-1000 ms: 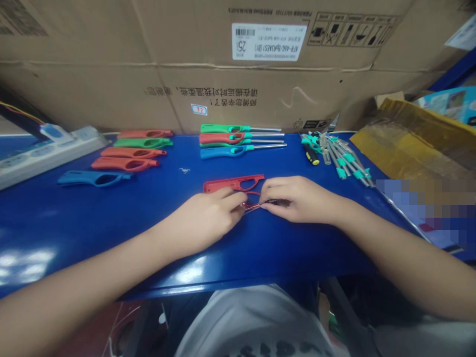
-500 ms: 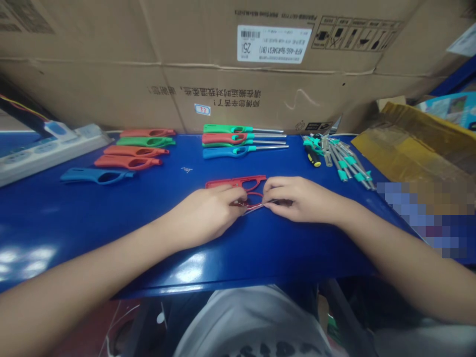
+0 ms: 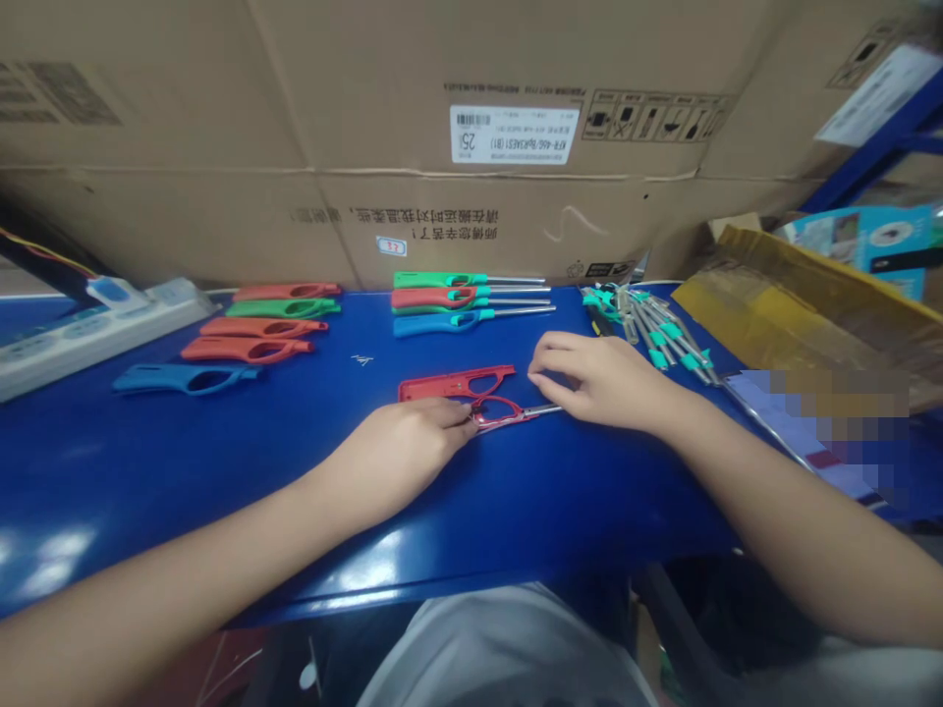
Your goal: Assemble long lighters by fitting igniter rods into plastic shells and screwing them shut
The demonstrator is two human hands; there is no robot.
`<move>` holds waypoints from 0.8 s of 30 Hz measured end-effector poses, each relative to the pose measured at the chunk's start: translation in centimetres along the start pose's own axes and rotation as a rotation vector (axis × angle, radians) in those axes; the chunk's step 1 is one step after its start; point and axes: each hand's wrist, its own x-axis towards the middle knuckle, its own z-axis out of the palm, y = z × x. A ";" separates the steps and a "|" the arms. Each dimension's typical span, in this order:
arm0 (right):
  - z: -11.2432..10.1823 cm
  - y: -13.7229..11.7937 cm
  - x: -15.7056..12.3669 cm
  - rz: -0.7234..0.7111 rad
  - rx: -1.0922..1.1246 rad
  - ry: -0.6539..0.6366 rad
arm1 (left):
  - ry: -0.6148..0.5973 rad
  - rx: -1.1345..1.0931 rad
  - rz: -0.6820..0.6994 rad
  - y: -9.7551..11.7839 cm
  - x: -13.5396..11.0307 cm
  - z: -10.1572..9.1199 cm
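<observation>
Left hand [image 3: 413,442] pinched on red plastic lighter half-shell with looped guard [image 3: 520,416], at centre of glossy blue table [image 3: 516,520]; slim silver metal rod [image 3: 543,408] extends right. Right hand [image 3: 600,381] fingers parted beside rod, contact unclear. Second red plastic half-shell [image 3: 428,387] lies just behind.

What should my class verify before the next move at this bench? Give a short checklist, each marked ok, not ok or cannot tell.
1. Left hand steadying the nearer red handle piece: ok.
2. Metal rod at that piece's narrow end: ok.
3. Right hand clear of the rod: cannot tell; the hand hides the rod's far end.
4. Farther red handle piece fitted on: not ok, lying separately.
5. Small pale pieces uncovered on the table: ok.
</observation>
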 end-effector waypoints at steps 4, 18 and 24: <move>-0.1 0.4 0.3 0.240 -0.075 0.042 | -0.008 -0.058 -0.025 -0.2 0.3 -0.4; 0.8 10.7 -1.1 0.770 -0.319 -0.070 | 0.185 -0.222 0.004 -1.8 0.0 0.8; 1.4 11.5 -1.2 0.777 -0.308 -0.058 | 0.146 -0.191 -0.016 -1.6 0.0 0.5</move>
